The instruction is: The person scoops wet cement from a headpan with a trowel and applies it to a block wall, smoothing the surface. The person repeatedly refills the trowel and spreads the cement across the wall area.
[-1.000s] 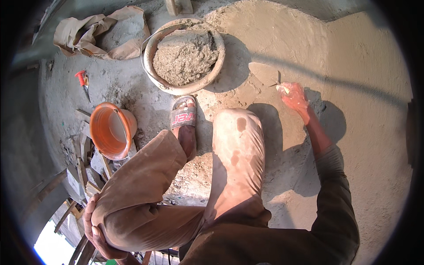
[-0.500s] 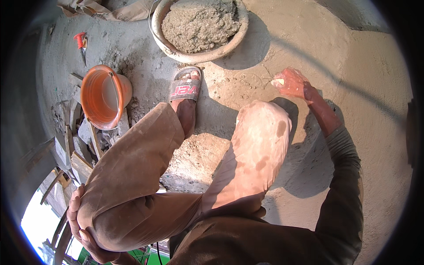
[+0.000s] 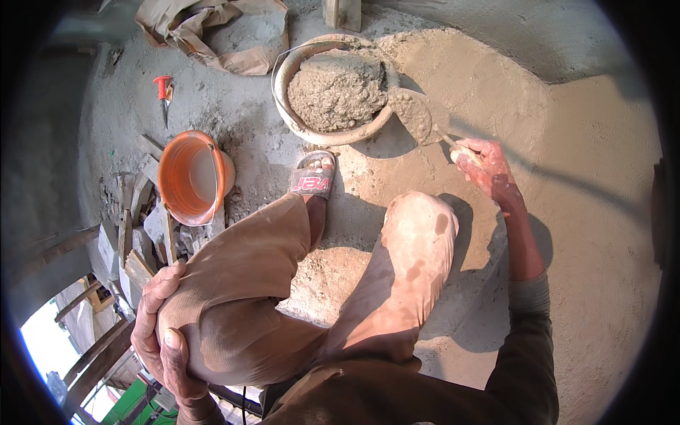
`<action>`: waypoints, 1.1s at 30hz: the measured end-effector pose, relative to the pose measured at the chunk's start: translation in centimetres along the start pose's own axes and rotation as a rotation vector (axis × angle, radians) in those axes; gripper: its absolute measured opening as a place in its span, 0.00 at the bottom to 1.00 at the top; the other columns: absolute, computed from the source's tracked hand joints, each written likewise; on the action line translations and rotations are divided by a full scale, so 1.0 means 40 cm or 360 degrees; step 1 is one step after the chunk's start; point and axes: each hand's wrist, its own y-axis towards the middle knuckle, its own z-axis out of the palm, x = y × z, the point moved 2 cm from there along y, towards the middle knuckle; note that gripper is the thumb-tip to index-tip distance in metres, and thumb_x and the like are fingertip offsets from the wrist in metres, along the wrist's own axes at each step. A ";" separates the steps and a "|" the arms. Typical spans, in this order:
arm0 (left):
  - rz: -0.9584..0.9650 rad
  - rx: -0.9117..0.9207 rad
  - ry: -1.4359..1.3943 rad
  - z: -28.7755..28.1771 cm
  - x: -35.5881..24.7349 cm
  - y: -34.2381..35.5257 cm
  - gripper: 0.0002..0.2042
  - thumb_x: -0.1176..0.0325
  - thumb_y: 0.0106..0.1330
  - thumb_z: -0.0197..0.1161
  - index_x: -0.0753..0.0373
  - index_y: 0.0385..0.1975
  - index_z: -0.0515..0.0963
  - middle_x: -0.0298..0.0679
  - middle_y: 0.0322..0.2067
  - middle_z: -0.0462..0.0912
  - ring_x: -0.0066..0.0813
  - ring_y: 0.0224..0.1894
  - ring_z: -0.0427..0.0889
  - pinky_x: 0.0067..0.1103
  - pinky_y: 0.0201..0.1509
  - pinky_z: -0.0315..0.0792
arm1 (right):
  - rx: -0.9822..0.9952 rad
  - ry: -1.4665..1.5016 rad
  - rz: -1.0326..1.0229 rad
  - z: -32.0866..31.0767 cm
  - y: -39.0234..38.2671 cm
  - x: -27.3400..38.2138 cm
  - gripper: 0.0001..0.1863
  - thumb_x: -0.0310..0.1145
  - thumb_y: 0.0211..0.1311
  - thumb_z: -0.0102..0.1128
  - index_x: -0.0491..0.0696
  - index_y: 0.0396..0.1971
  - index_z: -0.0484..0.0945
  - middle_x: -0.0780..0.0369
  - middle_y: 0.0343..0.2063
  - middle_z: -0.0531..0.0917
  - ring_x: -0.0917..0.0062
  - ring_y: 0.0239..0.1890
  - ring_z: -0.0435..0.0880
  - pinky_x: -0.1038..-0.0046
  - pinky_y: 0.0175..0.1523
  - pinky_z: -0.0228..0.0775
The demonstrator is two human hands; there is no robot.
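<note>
My right hand grips the handle of a trowel, its forearm reaching forward on the right. Grey mortar coats the trowel's blade, which lies at the right rim of a round basin. Inside the basin is a heaped mass of wet mortar. On the left, my left hand rests over my bent left knee, fingers and thumb apart, holding nothing.
An orange bucket with a wire handle stands left of my sandalled foot, beside broken blocks and wood scraps. Beyond it lies a red-handled tool. A crumpled brown paper sack lies at the far left, near the basin.
My right hand has brought the trowel to the basin's right rim, and its mortar-covered blade now shows. The view has shifted, so the basin and bucket sit lower and farther right.
</note>
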 end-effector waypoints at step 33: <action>-0.0638 0.0971 -0.0188 0.619 0.121 0.805 0.13 0.57 0.76 0.66 0.59 0.34 0.78 0.28 0.26 0.75 0.18 0.28 0.75 0.19 0.32 0.66 | -0.0595 -0.0230 0.0850 0.090 -0.329 0.290 0.17 0.38 0.69 0.62 0.46 0.52 0.81 0.52 0.51 0.85 0.53 0.58 0.85 0.50 0.65 0.74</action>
